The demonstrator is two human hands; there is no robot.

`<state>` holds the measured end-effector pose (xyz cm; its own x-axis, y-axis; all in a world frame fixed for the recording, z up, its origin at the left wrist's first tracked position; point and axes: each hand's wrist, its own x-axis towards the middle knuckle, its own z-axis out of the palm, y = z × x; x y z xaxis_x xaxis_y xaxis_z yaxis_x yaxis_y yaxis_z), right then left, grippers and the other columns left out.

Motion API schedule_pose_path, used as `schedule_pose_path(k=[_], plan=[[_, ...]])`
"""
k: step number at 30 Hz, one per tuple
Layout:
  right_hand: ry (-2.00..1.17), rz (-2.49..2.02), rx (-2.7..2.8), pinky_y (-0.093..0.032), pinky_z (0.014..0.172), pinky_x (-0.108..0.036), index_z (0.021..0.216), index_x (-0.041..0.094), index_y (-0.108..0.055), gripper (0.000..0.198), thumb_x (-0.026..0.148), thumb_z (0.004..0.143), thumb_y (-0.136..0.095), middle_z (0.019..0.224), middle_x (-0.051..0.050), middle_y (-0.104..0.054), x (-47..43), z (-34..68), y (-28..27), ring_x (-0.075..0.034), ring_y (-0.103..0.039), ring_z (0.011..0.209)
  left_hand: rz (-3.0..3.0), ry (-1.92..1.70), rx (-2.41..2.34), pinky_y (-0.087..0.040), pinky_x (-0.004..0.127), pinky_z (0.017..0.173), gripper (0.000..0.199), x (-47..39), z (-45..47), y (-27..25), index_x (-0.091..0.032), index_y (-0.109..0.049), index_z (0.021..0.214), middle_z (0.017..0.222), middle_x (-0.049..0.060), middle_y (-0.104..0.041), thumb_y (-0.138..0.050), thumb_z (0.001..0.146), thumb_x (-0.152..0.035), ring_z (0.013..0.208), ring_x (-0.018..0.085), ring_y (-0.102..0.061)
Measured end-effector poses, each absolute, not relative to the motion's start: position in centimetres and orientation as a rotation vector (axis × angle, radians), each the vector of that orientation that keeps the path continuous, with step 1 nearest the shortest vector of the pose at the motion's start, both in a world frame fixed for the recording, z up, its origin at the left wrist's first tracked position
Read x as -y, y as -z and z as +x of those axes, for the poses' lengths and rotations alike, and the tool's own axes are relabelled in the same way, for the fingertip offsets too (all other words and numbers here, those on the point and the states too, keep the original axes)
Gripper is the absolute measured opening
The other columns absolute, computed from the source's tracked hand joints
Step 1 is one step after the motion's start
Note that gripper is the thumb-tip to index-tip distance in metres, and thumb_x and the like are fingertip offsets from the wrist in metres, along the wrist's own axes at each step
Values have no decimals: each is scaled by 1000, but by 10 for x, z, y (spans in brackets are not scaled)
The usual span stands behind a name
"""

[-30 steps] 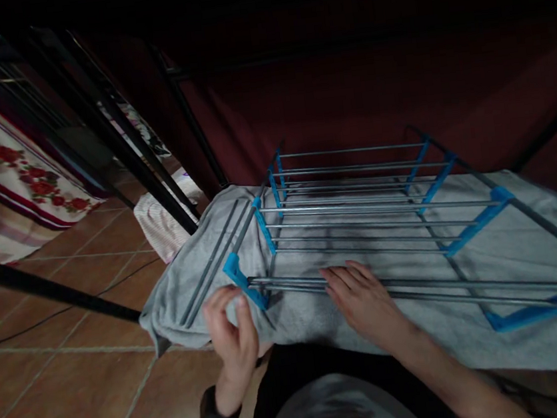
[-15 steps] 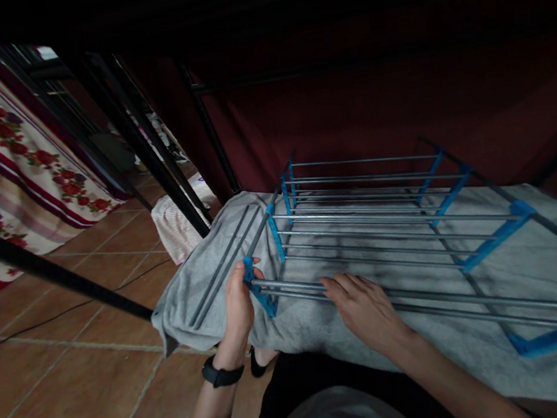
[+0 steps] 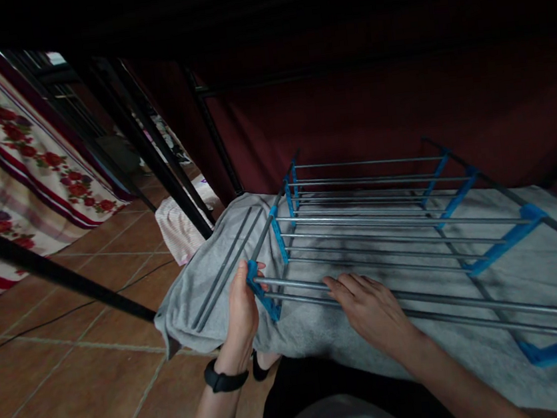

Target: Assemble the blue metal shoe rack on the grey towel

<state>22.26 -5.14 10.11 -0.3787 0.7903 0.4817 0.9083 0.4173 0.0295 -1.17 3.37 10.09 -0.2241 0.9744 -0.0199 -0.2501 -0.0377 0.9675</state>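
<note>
Blue bracket [image 3: 265, 300] — left fingers [image 3: 261, 265] around it

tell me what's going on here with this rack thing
A person is handling a metal rack with blue plastic parts, set on a grey cloth. Their left hand holds the blue bracket at the near left corner, while the right hand lies over the nearest upper bar. Two rods lie on the cloth to the left.
</note>
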Motion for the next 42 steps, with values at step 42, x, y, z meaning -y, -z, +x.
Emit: schedule_pose_path(k=[42], plan=[[421,-1397,2241,-42,81,-33,114,16,-66,19,19,98,-56,94,-5,-66,47,221,-97,-17,-57,85,981,-1460,-1229,-44,25,56,57,-45,-9,-91,-12,-69,79,65,5,-64,-42,88,-62,59,15,-56]])
